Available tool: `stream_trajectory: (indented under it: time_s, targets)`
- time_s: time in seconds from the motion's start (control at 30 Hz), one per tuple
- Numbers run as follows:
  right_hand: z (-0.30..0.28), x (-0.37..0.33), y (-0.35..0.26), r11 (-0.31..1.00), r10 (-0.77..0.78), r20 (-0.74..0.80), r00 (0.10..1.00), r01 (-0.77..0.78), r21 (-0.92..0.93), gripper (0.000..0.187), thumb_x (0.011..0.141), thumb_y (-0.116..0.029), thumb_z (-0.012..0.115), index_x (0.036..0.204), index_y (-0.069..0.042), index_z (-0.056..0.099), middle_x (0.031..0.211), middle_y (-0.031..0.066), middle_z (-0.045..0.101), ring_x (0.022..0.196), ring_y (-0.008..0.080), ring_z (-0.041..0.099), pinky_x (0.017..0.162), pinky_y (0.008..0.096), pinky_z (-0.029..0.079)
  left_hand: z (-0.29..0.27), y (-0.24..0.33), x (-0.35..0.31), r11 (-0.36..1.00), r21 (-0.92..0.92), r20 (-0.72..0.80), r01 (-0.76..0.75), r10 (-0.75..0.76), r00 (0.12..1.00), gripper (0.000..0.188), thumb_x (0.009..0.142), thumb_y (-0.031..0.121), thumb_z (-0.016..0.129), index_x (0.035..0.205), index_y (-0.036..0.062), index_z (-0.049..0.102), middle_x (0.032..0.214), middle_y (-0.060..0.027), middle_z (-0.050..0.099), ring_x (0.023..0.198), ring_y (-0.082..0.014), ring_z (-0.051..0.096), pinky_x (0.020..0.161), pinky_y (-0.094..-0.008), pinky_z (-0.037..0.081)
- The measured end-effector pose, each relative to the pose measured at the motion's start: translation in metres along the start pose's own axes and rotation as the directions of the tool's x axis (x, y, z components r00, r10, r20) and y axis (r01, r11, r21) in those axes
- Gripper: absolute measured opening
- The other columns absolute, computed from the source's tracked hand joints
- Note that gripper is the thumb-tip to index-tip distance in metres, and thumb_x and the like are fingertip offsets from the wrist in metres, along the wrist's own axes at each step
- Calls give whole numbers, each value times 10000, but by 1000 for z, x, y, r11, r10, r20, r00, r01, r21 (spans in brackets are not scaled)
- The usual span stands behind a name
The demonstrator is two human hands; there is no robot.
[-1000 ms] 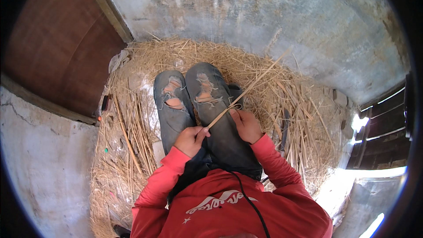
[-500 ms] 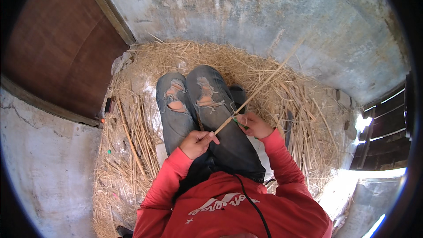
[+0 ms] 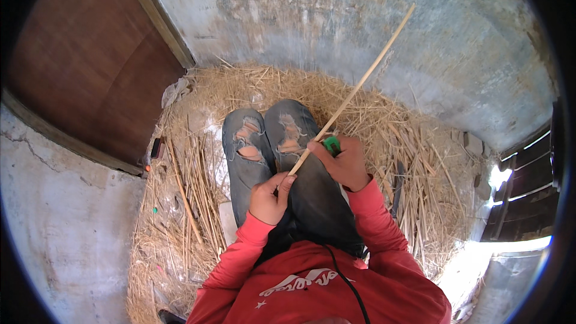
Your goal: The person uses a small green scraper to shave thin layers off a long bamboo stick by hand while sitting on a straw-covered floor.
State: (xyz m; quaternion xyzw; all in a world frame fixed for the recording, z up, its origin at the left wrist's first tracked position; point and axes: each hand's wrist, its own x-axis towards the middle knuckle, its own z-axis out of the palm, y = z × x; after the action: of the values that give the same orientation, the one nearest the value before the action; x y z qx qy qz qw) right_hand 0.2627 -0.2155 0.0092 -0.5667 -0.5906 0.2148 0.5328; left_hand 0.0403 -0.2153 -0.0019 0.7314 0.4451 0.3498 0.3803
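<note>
Over my lap runs a long, thin bamboo strip [image 3: 366, 77], slanting up to the right toward the wall. My left hand [image 3: 270, 198] is closed around its near end, thumb on top. Farther up the strip, my right hand [image 3: 343, 162] is closed with a small green plastic tool [image 3: 331, 144] in its fingers, thumb against the strip. The tool's working edge is hidden, so its exact kind does not show. Both hands are just above my dark torn jeans [image 3: 318, 189].
Straw and shavings [image 3: 258, 78] cover the floor. Long split strips lie in a left pile [image 3: 195, 186] and a right pile [image 3: 417, 204]. A dark narrow blade-like thing [image 3: 398, 189] rests by the right pile. A stained wall [image 3: 288, 18] stands ahead, a brown door [image 3: 90, 66] at left.
My right hand has moved up and forward along the strip, and the green tool shows more. The strip's far end now stands out against the wall. My left hand still grips the near end.
</note>
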Motion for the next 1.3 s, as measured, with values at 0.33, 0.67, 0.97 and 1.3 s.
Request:
stream_trajectory:
  time_s: [0.33, 0.67, 0.97, 1.3]
  targets:
    - [32, 9, -21, 897, -343, 53, 938, 344, -279, 31, 872, -111, 726, 884, -85, 716, 684, 114, 631, 582, 325, 631, 532, 429, 472, -2, -4, 23, 994, 102, -188, 33, -13, 982, 259, 1048, 241, 620, 1053, 24, 762, 738, -147, 699, 657, -213, 697, 650, -347, 527]
    - [38, -3, -52, 981, -187, -71, 980, 190, 32, 264, 923, -120, 754, 708, -66, 610, 560, 119, 535, 453, 272, 549, 459, 366, 421, -40, -21, 51, 604, -778, 102, 174, -151, 983, 337, 1112, 298, 503, 1088, -1, 656, 622, 35, 456, 474, -50, 369, 432, -227, 256]
    - [11, -27, -62, 920, -389, 365, 845, 378, 106, 319, 892, -103, 780, 652, -73, 572, 552, 127, 500, 455, 310, 523, 449, 385, 384, -45, -32, 65, 734, -679, -284, -6, -255, 924, 337, 1124, 333, 455, 970, 63, 583, 676, -9, 539, 446, -88, 459, 406, -252, 373]
    - [-118, -42, 51, 642, 94, -459, 883, 299, 706, 343, 1022, -322, 611, 1198, -30, 650, 704, -13, 518, 530, 112, 435, 487, 246, 352, -96, -64, 68, 691, -709, -436, -140, -274, 857, 367, 1136, 400, 394, 1002, 93, 544, 579, 35, 353, 394, -77, 320, 362, -256, 278]
